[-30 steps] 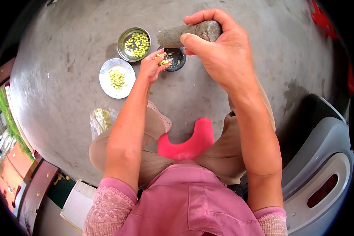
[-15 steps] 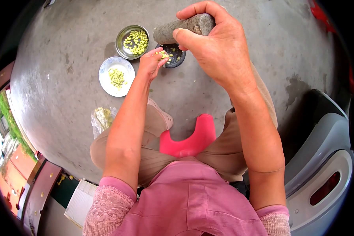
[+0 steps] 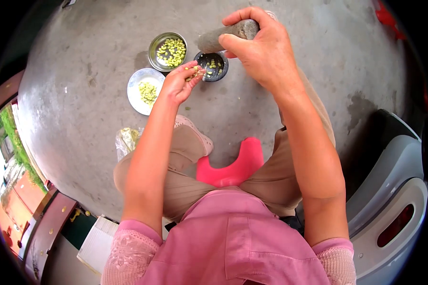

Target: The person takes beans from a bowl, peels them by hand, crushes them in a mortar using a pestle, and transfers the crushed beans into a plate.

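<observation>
My right hand (image 3: 266, 54) grips a thick grey stone pestle (image 3: 226, 36), tilted nearly level above the floor. Just below the pestle stands a small dark stone mortar (image 3: 224, 72) with several green beans (image 3: 214, 63) inside. My left hand (image 3: 178, 83) is palm up at the mortar's left side, fingers curled around some green beans and pale wet bits. Beyond it, a round steel bowl (image 3: 151, 58) holds many whole green beans. A white plate (image 3: 134, 99) with a pile of crushed pale-green beans lies nearer, partly behind my left wrist.
A clear plastic bag (image 3: 125, 141) lies by my left knee. The pink seat (image 3: 230, 175) of a low stool shows between my legs. At right stands a grey plastic chair (image 3: 390, 190); a white box (image 3: 97, 242) sits at lower left. The floor (image 3: 100, 142) is concrete.
My left hand has drawn back slightly from over the mortar, so more of the mortar shows. The pestle stays raised in my right hand. The whole view has shifted a little.
</observation>
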The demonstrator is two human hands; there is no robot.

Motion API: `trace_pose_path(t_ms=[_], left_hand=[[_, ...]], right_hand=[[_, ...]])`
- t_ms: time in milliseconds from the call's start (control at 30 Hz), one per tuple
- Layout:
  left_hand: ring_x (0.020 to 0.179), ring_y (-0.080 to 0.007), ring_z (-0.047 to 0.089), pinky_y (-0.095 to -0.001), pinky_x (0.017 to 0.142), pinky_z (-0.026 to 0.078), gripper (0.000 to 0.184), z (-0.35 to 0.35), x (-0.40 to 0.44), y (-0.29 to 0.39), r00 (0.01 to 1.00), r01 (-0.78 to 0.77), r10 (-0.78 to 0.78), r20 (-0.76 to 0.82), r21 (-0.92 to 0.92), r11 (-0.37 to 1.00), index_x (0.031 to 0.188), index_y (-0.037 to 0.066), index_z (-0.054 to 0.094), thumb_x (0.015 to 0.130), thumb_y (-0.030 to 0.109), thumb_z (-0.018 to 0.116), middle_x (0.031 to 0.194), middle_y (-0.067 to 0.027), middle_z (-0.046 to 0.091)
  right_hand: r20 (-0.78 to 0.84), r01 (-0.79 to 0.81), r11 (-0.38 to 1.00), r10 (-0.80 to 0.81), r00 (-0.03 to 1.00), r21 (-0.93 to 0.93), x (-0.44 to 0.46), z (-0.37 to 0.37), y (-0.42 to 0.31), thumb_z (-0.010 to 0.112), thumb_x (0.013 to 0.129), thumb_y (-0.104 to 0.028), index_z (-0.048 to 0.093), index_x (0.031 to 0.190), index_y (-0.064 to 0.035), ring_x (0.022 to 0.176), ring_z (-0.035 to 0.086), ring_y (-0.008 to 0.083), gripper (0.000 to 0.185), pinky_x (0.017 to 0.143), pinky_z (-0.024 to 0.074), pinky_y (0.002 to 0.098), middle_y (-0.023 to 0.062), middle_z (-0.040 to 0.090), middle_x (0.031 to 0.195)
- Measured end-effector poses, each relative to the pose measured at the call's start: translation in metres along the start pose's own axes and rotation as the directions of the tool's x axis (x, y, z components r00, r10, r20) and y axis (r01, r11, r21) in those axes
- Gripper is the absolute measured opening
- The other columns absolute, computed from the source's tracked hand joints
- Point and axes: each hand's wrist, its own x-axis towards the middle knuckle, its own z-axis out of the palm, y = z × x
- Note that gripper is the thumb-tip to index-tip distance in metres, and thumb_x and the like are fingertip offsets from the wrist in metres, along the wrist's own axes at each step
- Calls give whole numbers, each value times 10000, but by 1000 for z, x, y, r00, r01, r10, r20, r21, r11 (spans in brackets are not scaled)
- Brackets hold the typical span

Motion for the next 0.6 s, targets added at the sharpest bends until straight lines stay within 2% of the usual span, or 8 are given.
trace_pose_path(t_ms=[67, 100, 133, 200, 300, 400, 533, 600], left_hand=[[822, -214, 562, -245, 678, 505, 289, 4, -28, 15, 1000, 6, -5, 14, -103, 995, 1078, -46, 430, 794, -50, 481, 941, -148, 537], [805, -217, 564, -252, 665, 505, 270, 6, -45, 25, 999, -4, 11, 47, -151, 988, 1059, -41, 438, 794, -46, 485, 922, -140, 537], [789, -220, 567, -259, 653, 504, 251, 8, -61, 34, 996, -14, 31, 80, -200, 980, 1040, -36, 446, 793, -43, 490, 904, -131, 536], [787, -212, 539, -229, 622, 491, 248, 10, -84, 48, 991, -74, 95, 93, -209, 975, 1030, -19, 454, 786, -37, 494, 931, -148, 519], [752, -200, 522, -230, 578, 473, 172, 16, -106, 62, 972, -119, 195, 133, -438, 891, 989, -12, 498, 824, 33, 479, 898, -125, 523], [740, -191, 517, -225, 558, 462, 183, 28, -128, 76, 959, -95, 186, 216, -375, 922, 1002, -12, 498, 832, 50, 478, 872, -116, 533], [841, -238, 542, -260, 652, 510, 183, 23, -140, 86, 932, -180, 292, 215, -424, 887, 996, -35, 495, 824, 11, 457, 896, -135, 534], [877, -264, 535, -287, 697, 515, 181, 15, -144, 96, 906, -152, 329, 268, -518, 842, 992, -46, 489, 822, -2, 447, 917, -155, 524]], right_hand=[[-21, 32, 996, -34, 999, -81, 7, -3, 20, 614, 673, -79, 559, 883, -29, 598, 579, 124, 223, 541, 449, 220, 66, 556, 800], [-69, 89, 991, -96, 993, -95, 10, -3, 30, 618, 613, -149, 578, 843, -57, 472, 510, 89, 251, 475, 407, 238, 13, 548, 548], [-56, 104, 990, -110, 992, -99, 10, -3, 33, 618, 613, -149, 578, 843, -57, 472, 510, 89, 251, 475, 407, 238, 13, 548, 548], [-63, -6, 996, 1, 998, -86, 9, -2, 35, 619, 624, -158, 574, 864, -66, 517, 556, 83, 261, 495, 431, 229, 16, 554, 556], [-26, 23, 994, -26, 999, -103, 11, 4, 57, 619, 646, -122, 561, 881, -44, 550, 583, 103, 254, 502, 450, 225, 58, 571, 638], [3, 41, 992, -41, 999, -121, 1, 19, 69, 619, 656, -88, 547, 875, -18, 534, 573, 123, 241, 491, 452, 227, 93, 573, 723], [35, 50, 990, -46, 998, -131, -3, 44, 85, 613, 662, -113, 543, 870, -36, 554, 564, 116, 233, 505, 452, 241, 56, 555, 692], [6, 2, 943, 0, 1000, -334, 1, 58, 101, 619, 644, -129, 549, 876, -62, 567, 547, 113, 251, 531, 448, 260, 43, 547, 660]])
